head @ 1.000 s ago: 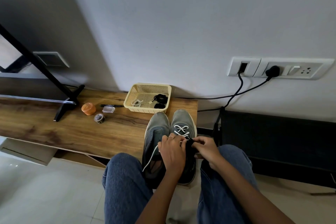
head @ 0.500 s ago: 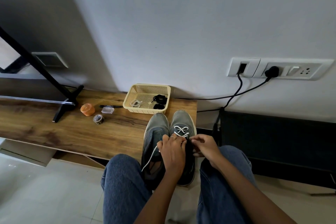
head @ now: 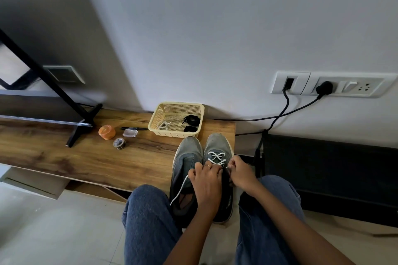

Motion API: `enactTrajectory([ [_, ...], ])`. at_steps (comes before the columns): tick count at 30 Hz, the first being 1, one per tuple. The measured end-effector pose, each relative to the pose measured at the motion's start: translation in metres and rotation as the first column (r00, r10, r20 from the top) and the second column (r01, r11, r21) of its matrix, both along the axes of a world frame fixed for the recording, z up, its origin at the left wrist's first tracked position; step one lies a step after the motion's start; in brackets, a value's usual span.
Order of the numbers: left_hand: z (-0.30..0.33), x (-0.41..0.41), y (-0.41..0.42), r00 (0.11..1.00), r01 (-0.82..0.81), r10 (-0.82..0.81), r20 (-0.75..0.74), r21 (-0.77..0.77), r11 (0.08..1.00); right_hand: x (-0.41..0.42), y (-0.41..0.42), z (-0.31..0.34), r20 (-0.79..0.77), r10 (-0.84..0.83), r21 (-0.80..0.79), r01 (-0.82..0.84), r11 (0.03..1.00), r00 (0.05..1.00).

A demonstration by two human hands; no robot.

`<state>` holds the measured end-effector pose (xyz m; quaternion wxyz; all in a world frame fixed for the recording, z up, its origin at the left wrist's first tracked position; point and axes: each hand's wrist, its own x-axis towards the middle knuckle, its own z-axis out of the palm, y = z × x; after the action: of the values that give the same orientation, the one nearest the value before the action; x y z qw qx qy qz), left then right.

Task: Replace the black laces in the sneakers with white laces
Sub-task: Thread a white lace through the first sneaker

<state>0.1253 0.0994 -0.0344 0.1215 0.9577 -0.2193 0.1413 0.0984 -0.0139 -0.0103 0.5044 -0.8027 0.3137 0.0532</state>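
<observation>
Between two denim-clad knees, the left hand (head: 206, 180) and right hand (head: 241, 173) curl their fingers on the white lace (head: 217, 157) over the right sneaker (head: 217, 146), hiding its middle eyelets. Left of the fingers sits the left sneaker (head: 186, 157), a loose lace end trailing across it. Beyond the fingertips, on the wooden shelf (head: 86, 157), a cream basket (head: 174, 117) holds black laces (head: 191, 121) and another white bundle (head: 163, 125); farther left lie tape (head: 119, 143), an orange tub (head: 106, 132) and a pen (head: 133, 128).
</observation>
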Motion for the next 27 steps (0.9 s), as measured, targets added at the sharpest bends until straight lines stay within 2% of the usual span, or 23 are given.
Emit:
enactTrajectory([
  [3, -0.001, -0.001, 0.002, 1.0, 0.016, -0.016, 0.012, -0.019, 1.0, -0.003, -0.003, 0.003, 0.002, -0.206, 0.211, 0.201, 0.957, 0.979],
  [7, -0.001, -0.001, 0.003, 1.0, 0.027, -0.027, -0.012, -0.046, 0.999, -0.004, -0.006, 0.001, 0.011, -0.501, 0.367, 0.462, 0.807, 0.865],
  [11, 0.0, -0.002, 0.005, 0.999, 0.037, -0.039, -0.03, -0.07, 0.997, 0.0, -0.004, 0.012, 0.027, -0.666, 0.576, 0.533, 0.62, 0.746],
  [13, -0.001, -0.001, 0.008, 0.998, 0.057, -0.06, -0.022, -0.11, 0.992, 0.001, -0.007, 0.022, 0.056, -0.707, 0.627, 0.527, 0.574, 0.705],
  [15, 0.001, -0.001, 0.012, 0.996, 0.051, -0.063, -0.064, -0.165, 0.985, 0.001, -0.011, 0.033, 0.095, -0.711, 0.637, 0.507, 0.582, 0.697],
  [20, 0.007, -0.001, 0.029, 0.976, -0.056, 0.013, -0.217, -0.195, 0.979, 0.002, -0.022, 0.055, 0.241, -0.643, 0.524, 0.46, 0.717, 0.727],
  [27, 0.01, -0.003, 0.033, 0.972, -0.095, 0.044, -0.232, -0.21, 0.973, -0.005, -0.036, 0.093, 0.42, -0.545, 0.408, 0.386, 0.828, 0.725],
])
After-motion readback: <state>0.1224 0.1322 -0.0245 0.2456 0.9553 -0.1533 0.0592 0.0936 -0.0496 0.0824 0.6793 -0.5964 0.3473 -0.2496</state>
